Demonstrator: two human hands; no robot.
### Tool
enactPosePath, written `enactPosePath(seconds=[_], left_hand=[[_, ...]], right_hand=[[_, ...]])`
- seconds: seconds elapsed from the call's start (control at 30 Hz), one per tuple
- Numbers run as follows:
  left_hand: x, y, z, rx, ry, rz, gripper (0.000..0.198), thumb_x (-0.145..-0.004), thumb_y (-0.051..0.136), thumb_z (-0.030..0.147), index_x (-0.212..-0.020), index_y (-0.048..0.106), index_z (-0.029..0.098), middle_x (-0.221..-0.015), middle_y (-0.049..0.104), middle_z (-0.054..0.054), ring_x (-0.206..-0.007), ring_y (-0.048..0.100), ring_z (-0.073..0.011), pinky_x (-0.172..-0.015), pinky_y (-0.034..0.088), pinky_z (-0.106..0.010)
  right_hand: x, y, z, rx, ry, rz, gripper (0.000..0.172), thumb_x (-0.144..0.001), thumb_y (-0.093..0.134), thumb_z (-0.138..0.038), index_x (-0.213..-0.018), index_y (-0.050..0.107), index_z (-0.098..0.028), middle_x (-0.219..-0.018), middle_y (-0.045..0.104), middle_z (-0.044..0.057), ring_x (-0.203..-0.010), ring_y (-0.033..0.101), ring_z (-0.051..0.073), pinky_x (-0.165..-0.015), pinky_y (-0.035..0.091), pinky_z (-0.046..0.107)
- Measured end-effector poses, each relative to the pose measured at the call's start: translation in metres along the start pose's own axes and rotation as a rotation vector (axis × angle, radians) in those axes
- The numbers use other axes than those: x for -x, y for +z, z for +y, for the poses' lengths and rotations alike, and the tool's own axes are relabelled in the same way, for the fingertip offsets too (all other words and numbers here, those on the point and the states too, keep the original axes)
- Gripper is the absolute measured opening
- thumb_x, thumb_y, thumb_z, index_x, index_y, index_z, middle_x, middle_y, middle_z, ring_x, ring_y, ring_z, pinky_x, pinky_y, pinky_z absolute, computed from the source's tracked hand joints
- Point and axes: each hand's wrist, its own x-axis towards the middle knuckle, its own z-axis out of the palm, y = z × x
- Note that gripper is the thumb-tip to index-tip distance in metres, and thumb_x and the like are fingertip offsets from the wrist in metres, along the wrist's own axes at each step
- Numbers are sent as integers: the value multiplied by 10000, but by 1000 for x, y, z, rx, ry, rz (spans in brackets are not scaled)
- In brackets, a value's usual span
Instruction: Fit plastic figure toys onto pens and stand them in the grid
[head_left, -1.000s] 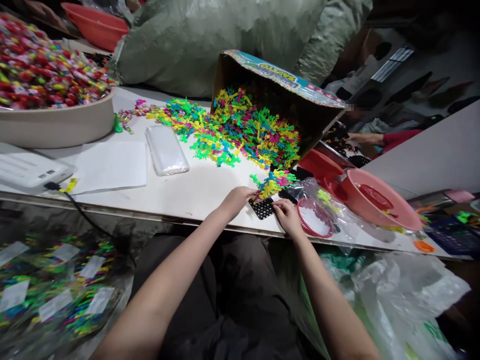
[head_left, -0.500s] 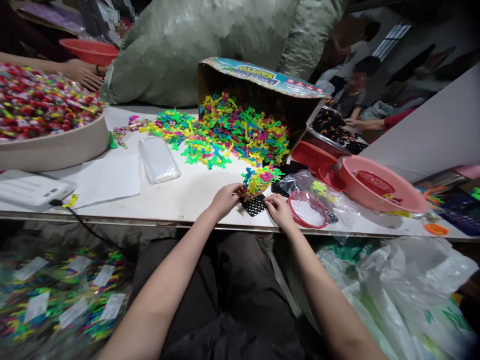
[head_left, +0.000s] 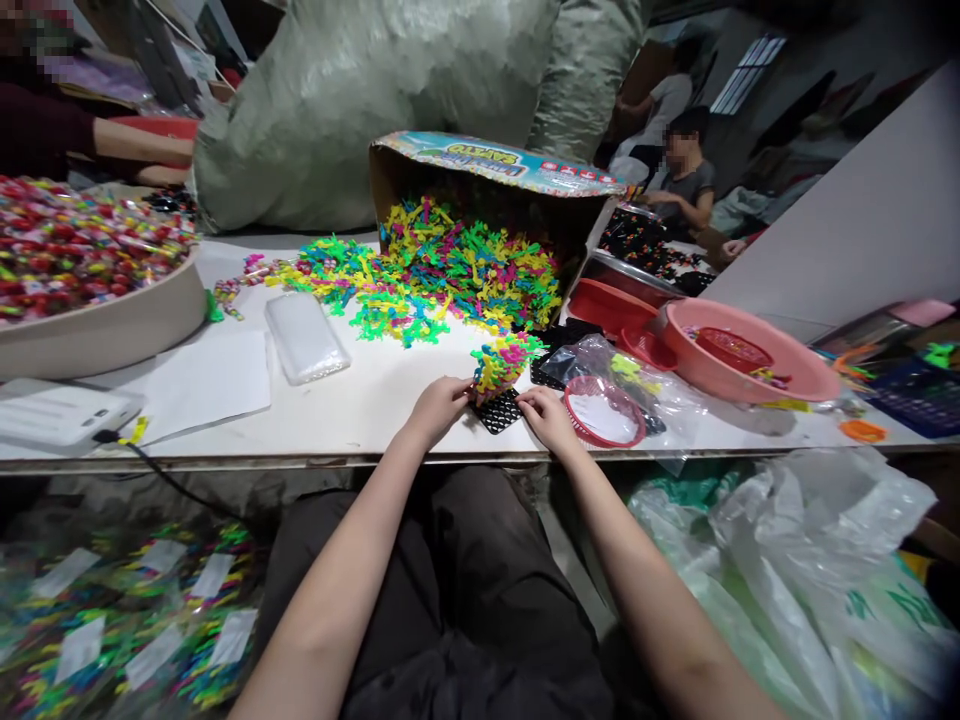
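A small black tray with rows of holes (head_left: 498,413) lies near the front edge of the white table. Bright plastic figures (head_left: 501,362) in pink, yellow, green and blue stand crowded in its far part; the near rows of holes are bare. My left hand (head_left: 442,408) pinches the tray's left edge beside the figures, its fingertips partly hidden. At the right edge, my right hand (head_left: 549,414) has thumb and fingers closed on the tray. Behind it, a tipped cardboard box (head_left: 592,225) spills loose figures (head_left: 450,260) onto the table.
Left are a tub of wrapped candies (head_left: 112,345), paper (head_left: 210,385) and a stack of clear bags (head_left: 306,337). A red basket (head_left: 604,410) and pink basin (head_left: 757,350) stand right. Bagged figures (head_left: 135,620) lie below the table. Co-workers' arms (head_left: 142,145) show behind.
The whole view has shifted slightly. My hands keep nearly the same hold on the tray. At upper left, a co-worker's arm has moved; at right, a red-sleeved arm has drawn back.
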Motion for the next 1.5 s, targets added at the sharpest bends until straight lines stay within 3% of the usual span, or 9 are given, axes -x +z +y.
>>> enactPosePath(seconds=[0.13,0.37,0.6,0.77,0.9,1.07,1.3,1.43,1.5], left_hand=[[-2,0,-2,-105,23,-3,232,-764,478,216,-900,665,199,-780,627,-50,-778,523,-177,-681,374,-235],[-1,-2,3,-14,-30,-57,255,-764,451,207,-884,675,180,-849,665,-39,-770,568,-159,-674,395,-217],[1,0,1,-3,-78,-6,273,-715,443,134,-834,685,180,-841,670,-35,-785,581,-162,-703,417,-221],[0,5,-5,226,-126,3,365,-744,396,144,-1047,599,165,-938,644,-47,-840,584,-152,-758,436,-243],[-6,12,-19,474,-184,185,485,-709,371,100,-1185,461,130,-1020,577,-86,-883,556,-141,-787,449,-266],[-13,15,-35,542,-223,476,421,-724,359,133,-1127,480,135,-952,557,-81,-862,531,-144,-787,450,-302],[-12,17,-34,509,-226,467,462,-696,367,109,-1141,487,142,-990,569,-87,-916,531,-160,-841,430,-329],[-10,18,-29,431,-211,381,512,-692,398,102,-1199,453,146,-1113,536,-107,-984,522,-177,-853,428,-330],[-9,16,-26,337,-163,342,458,-716,451,159,-1172,488,154,-1128,525,-106,-967,530,-186,-828,441,-324]], right_hand=[[0,1,1,5,-5,-3,137,-803,479,-234,-812,611,-200,-832,562,53,-817,512,178,-712,415,298],[0,1,1,15,-19,0,122,-801,488,-212,-800,607,-185,-821,565,52,-816,513,174,-731,413,304],[-1,0,-2,-6,-30,10,116,-792,493,-199,-788,607,-181,-816,565,54,-798,521,167,-733,422,299],[-1,0,-4,-13,-19,25,121,-778,493,-182,-780,614,-173,-811,565,58,-791,522,166,-732,421,299],[1,1,-5,-12,41,40,136,-758,500,-185,-790,631,-165,-784,556,53,-733,516,159,-677,420,279],[6,10,-20,52,195,151,145,-739,507,-213,-769,639,-162,-753,546,44,-685,514,149,-648,410,258],[19,35,-52,112,240,168,157,-755,497,-296,-768,624,-204,-718,559,13,-669,527,151,-647,393,266],[16,31,-44,-71,267,242,203,-735,522,-317,-849,598,-168,-782,557,37,-637,511,142,-643,424,270],[9,24,-34,-151,324,289,348,-700,566,-321,-992,556,-134,-877,544,69,-610,493,131,-636,443,276]])
